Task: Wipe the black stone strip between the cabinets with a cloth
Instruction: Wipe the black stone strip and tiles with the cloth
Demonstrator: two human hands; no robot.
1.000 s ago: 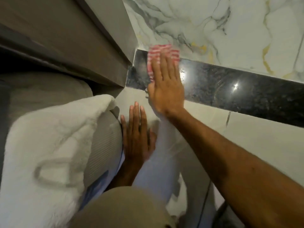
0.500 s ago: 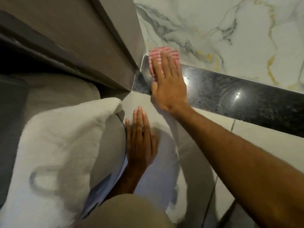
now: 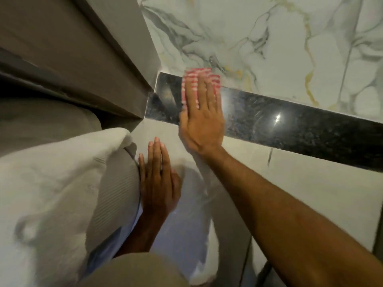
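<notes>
Pressing cloth (image 3: pixel 200 79) flat on black strip (image 3: pixel 290 125) w/ right hand (image 3: pixel 202 119).

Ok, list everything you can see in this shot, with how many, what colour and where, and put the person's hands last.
stone strip: one, glossy speckled black, running from the cabinet corner off to the right edge.
cloth: one, red and white striped, flat on the strip's left part, under the right hand's fingers.
marble tile: veined white with grey and gold, above the strip.
plain tile: pale grey, below the strip.
cabinet: one, brown-grey, upper left.
towel: one, white, fluffy, lower left.
right hand: one, flat, pressing the cloth on the strip.
left hand: one, flat and open on the plain tile beside the towel.
</notes>
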